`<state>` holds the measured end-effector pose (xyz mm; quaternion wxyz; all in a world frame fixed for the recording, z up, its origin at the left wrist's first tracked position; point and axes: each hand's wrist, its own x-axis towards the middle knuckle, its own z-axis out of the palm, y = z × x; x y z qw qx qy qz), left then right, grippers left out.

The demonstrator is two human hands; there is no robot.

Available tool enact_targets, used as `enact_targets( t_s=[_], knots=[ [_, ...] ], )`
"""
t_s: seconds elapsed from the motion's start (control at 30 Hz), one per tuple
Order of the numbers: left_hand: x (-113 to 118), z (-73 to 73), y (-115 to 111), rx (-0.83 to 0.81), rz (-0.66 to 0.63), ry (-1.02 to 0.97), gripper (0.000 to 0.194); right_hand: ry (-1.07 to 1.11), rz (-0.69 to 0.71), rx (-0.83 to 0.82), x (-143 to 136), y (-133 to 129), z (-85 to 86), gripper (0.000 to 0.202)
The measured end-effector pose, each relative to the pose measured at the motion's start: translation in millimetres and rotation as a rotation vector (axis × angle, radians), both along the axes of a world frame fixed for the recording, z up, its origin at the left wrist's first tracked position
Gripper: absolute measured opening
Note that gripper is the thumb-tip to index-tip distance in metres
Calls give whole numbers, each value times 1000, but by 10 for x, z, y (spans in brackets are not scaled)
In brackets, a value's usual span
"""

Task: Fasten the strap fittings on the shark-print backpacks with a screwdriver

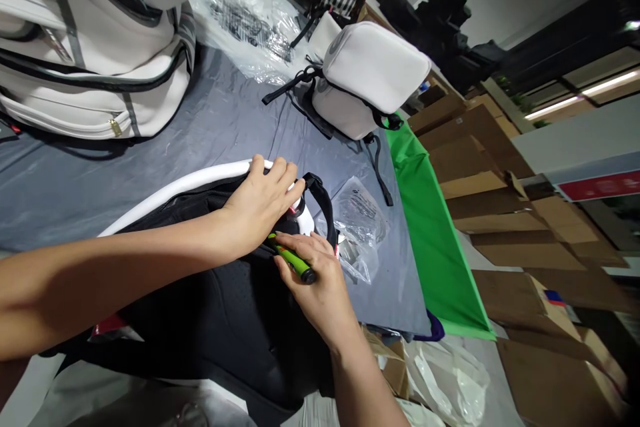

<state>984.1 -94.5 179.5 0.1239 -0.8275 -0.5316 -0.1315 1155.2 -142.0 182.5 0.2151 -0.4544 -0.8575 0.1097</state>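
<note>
In a workroom stacked with cardboard boxes (540, 373), a grey-covered table (230, 113) bears pale bags (380, 60); at its near side lies a white-trimmed black bag (215, 320), work apparently under way, with what remains unclear. The left hand (265, 200) grips its rim; the right hand (320, 270) clasps a green tool (295, 261), tip hidden.

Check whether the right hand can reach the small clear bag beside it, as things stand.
Probably yes: the small clear bag lies beside the right hand and nothing solid seems to block the way, though that hand holds a green tool.
</note>
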Motion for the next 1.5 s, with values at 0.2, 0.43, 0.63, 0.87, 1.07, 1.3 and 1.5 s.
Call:
enact_targets(
  t_s=[0.2,0.43,0.63,0.87,1.07,1.3,1.5],
  knots=[
    [13,3,14,-4,-4,-14,61,-103,139,-78,35,88,146,31],
    [24,13,20,-27,7,-32,60,-162,219,-106,61,188,222,31],
    [30,17,23,-45,2,-48,61,-194,237,-112,83,196,239,29],
    [28,12,35,-54,-10,-46,62,-183,252,-122,71,202,248,29],
    [24,21,46,-99,-9,-62,64,-205,244,-118,48,216,265,29],
    [25,18,45,-95,-15,-67,66,-200,256,-125,47,234,275,30],
    [30,30,30,-60,11,13,65,-185,219,-106,41,221,232,27]
  ],
)
